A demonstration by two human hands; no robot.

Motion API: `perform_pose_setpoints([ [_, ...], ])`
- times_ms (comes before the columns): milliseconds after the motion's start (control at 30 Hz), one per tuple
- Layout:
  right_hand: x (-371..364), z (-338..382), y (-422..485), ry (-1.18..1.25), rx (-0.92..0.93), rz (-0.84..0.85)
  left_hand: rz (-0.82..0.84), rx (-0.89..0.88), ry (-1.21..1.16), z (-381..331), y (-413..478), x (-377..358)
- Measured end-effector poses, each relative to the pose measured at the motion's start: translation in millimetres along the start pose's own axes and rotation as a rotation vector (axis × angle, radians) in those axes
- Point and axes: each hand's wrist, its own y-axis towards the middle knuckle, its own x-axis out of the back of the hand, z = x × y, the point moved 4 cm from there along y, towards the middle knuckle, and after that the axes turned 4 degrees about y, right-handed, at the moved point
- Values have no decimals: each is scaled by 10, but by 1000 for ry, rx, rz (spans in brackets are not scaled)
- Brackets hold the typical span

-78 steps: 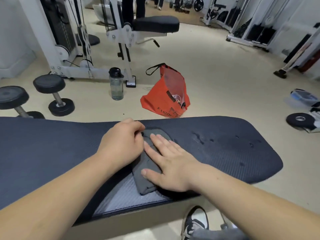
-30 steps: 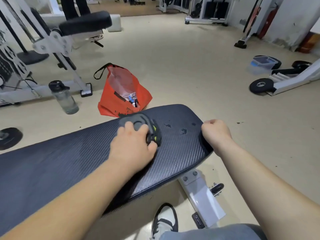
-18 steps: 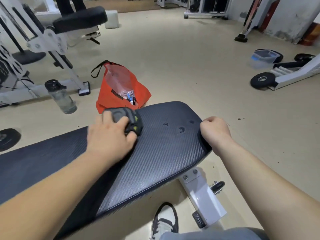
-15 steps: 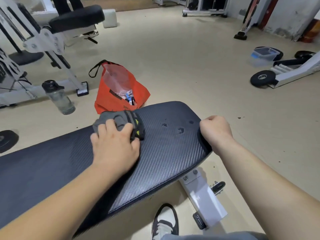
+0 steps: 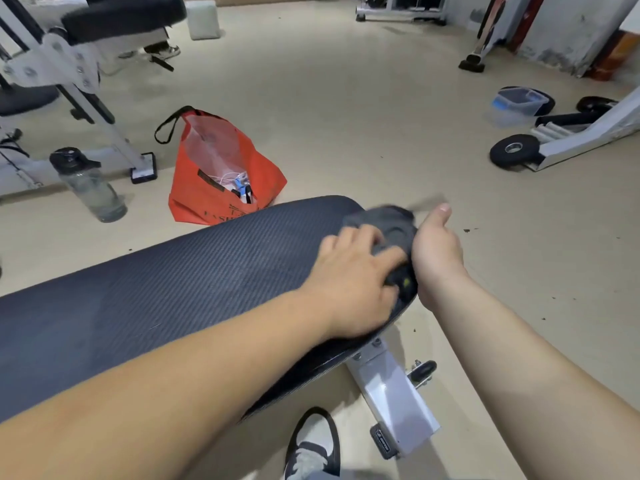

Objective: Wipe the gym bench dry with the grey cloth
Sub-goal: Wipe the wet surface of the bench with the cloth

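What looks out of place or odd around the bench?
The orange bag slumps open on the floor behind the bench, its contents showing. Small dark specks lie on the floor beside the bench end.

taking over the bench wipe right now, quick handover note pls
Left hand: grips the bunched grey cloth on the gym bench, at its right end.
Right hand: at the bench's end edge, beside the cloth, thumb up; its fingers are hidden.
Done: no droplets show on the bare part of the bench.
Left: the patch under the cloth and hands is hidden, so lift, check it and wipe any wet spots.
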Motion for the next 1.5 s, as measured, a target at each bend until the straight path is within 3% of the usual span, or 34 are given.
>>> perform_pose_setpoints([
  [67,69,1,-5,11,-16,-5,51,-255,-92,28,-143,86],
  [133,95,31,-73,-13,-1,4,102,-368,-88,322,-116,173],
  [200,57,38,-93,-45,37,41,74,-211,8,750,20,204],
  [267,12,56,-126,-96,63,76,34,112,101,1079,137,205],
  [333,-26,66,-135,-129,83,95,29,360,108,1091,177,177],
  [367,-37,68,-127,-142,79,99,34,395,99,972,163,158],
  [433,-48,69,-118,-159,74,82,47,312,93,600,59,122],
  [533,-5,97,-78,-206,125,33,41,-48,91,128,-251,125],
  [600,32,120,-59,-258,164,23,65,-288,47,195,-312,229],
  [667,30,123,-69,-317,193,46,97,-336,67,504,-200,271],
  [733,-9,97,-76,-357,215,99,66,-115,135,901,-36,283],
  [800,-58,83,-104,-396,232,124,33,223,178,1151,38,269],
  [867,-91,91,-128,-405,242,125,15,368,158,1011,-61,228],
  [933,-115,85,-125,-403,232,133,16,220,132,642,-329,221],
  [1000,-123,80,-118,-369,205,123,44,-69,-6,352,-692,286],
  [1100,-97,44,-58,-322,173,100,150,-368,-87,548,-796,402],
  [1167,-87,41,-41,-324,191,89,100,-243,47,890,-571,373],
  [1267,-100,36,-38,-334,218,85,12,259,114,1222,-190,311],
  [1333,-136,76,-64,-343,237,79,0,371,167,1007,-99,237],
  [1400,-165,139,-102,-358,268,78,-4,234,162,556,-194,206],
  [1500,-150,233,-160,-441,338,55,55,-254,-29,90,-581,229],
])
